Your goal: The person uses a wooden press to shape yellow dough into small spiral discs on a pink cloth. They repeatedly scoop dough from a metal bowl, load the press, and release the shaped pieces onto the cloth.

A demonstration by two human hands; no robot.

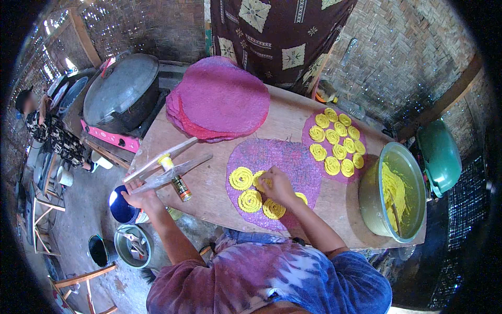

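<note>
My right hand (278, 187) bends its fingers together at a yellow noodle coil (259, 179), covering part of it. That coil lies on a purple woven mat (293, 157) on the table, among several similar spiral coils (241, 178). One more coil is partly behind my right wrist. At the table's left edge, my left hand (139, 194) closes on the end of a wooden press (180, 170), whose two long bars look partly plastic-wrapped. Between the bars sits a small yellow-smeared cylinder (166, 161). A printed can (181, 188) lies beside the press.
A second round mat (309, 121) bears several coils. At the right stands a large basin (370, 209) of yellow dough (391, 184) with a wooden stick. Stacked pink mats (225, 99) lie at the back. A lidded pot (121, 86), buckets (132, 246) and a person (49, 128) are left.
</note>
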